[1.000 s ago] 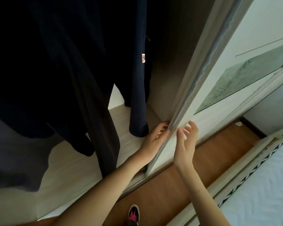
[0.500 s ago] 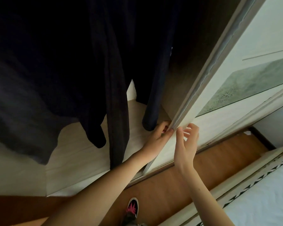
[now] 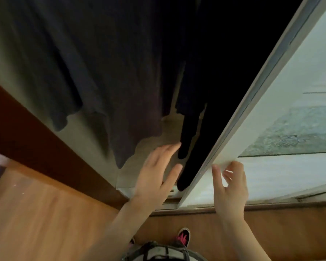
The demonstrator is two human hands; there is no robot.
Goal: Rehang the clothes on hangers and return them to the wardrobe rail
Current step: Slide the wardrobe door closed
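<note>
- Inside the wardrobe (image 3: 87, 132), where are the clothes (image 3: 111, 72)?
- Dark ones hang in a row, hems above the pale base. Rail's out of frame, so can't confirm hangers. At the right, the sliding door (image 3: 247, 129) stands part open; one black sleeve (image 3: 188, 140) dangles just beside its edge.
- Hands?
- Thumb along the door's leading edge, fingers curled onto its pale face: the right hand (image 3: 230, 187) pinches it. Spread flat w/ straight fingers, the left hand (image 3: 156, 176) holds nothing; near the sleeve, apart from the door.
- Step?
- Prob. wrap-up: clothes look back in. Next move, imo: tuck that sleeve clear w/ the left, then slide the door w/o trapping fabric.
</note>
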